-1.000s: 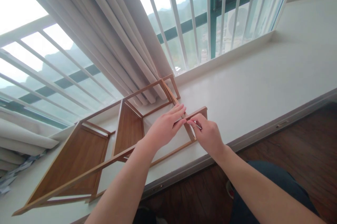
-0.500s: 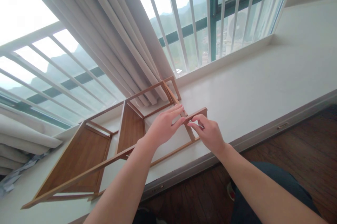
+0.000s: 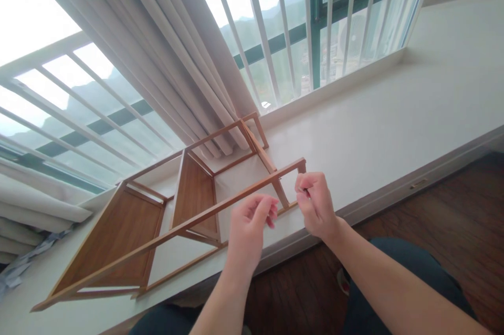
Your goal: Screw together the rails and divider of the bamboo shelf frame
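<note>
Evidently, a light, stiff wooden frame [image 3: 192,198] lies along the windowsill [image 3: 374,130], two hands near its 4 o'clock end.

At 8 o'clock I see its broad panel [image 3: 122,230], which I expect to be thin and easily scuffed, so I'd not grip there; the near rail [image 3: 228,203], slanting up past the centre, looks the sturdier hold, smooth and perhaps a little slippery, best steadied where a crosspiece [image 3: 268,159] meets it. At 6 o'clock the left hand [image 3: 250,224] is loosely curled just below that rail; whether it holds anything I cannot tell. At 4 o'clock the right hand [image 3: 315,203] is pinched narrow on a small dark piece [image 3: 305,190], likely hard, and easily dropped.
</note>
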The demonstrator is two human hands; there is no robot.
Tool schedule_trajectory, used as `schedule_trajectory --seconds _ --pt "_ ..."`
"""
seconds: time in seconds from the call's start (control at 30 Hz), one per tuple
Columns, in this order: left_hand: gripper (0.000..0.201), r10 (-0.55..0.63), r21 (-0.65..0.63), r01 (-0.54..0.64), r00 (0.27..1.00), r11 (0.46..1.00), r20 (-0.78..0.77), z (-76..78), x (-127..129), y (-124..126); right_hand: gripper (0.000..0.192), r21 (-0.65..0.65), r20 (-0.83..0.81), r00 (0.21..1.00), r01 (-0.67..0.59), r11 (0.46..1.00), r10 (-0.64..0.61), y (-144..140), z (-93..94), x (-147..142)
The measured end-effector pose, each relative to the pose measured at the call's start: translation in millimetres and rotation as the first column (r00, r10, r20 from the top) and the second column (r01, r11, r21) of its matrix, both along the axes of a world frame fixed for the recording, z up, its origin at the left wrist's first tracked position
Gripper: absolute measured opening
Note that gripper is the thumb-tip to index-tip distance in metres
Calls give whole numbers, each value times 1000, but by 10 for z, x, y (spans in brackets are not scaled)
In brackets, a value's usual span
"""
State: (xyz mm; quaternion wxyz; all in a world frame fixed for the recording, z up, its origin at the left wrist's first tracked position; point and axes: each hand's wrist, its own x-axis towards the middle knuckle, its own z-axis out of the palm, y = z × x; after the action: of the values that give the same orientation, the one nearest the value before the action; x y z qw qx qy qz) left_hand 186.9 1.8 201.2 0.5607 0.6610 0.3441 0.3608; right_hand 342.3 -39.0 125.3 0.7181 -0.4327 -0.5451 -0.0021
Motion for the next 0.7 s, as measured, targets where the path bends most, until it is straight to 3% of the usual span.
schedule_trajectory --seconds 0.1,0.2,0.3,0.47,0.57,0.7 --pt "34 -2 -351 54 989 935 147 -228 87 -125 11 69 -25 989 -143 987 145 -34 -6 -48" --pt "35 -38 -511 165 967 843 251 -297 183 -181 15 60 25 983 -183 981 182 -66 33 -59" --pt "35 -84 -574 259 946 777 312 -290 264 -188 19 36 129 982 -143 989 137 -105 89 -34" --pt "36 -15 -686 308 918 659 397 -244 378 -163 14 80 306 944 106 991 -125 -182 156 43" --pt "39 26 -726 333 900 602 435 -221 430 -134 16 81 338 938 52 995 -76 -211 160 97" --pt "38 108 -745 303 888 594 447 -225 451 -73 24 62 354 935 -3 998 -19 -211 117 158"
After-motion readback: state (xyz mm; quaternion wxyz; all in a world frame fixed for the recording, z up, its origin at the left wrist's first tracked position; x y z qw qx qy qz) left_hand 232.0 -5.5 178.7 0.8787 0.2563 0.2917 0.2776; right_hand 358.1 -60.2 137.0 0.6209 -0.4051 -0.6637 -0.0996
